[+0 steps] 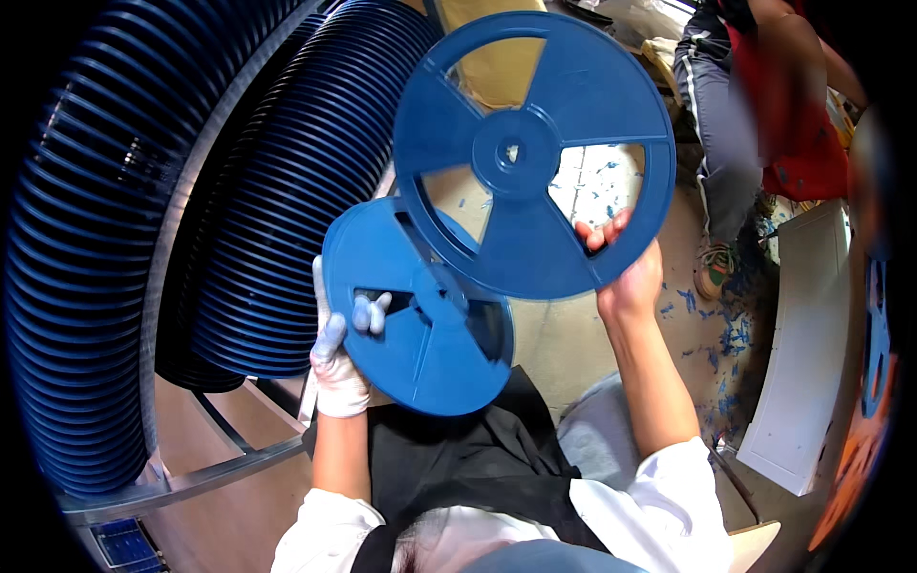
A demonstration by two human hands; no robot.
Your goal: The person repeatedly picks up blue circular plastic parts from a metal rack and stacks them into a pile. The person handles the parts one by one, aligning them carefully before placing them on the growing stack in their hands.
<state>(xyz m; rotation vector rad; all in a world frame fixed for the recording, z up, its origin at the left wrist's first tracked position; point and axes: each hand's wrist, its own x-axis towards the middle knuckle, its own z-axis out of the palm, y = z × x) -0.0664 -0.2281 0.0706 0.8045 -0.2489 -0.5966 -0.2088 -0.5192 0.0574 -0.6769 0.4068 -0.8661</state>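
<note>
A blue plastic reel [411, 334] is tilted over my lap, gripped at its left rim by my left hand [346, 353]. That hand wears a white glove, and its fingers come through an opening in the reel. Higher up and to the right, my bare right hand [623, 267] holds a round blue reel flange [516, 229] with wedge-shaped openings and a central hub. My fingers curl through its lower right opening, around the rim. The flange overlaps the upper right part of the reel; whether the two touch, I cannot tell.
Long rows of stacked blue reels [296, 191] lie on a metal rack [229, 470] at my left. Blue scraps [734, 334] litter the floor. A seated person [726, 124] is at upper right, above a pale panel [798, 353].
</note>
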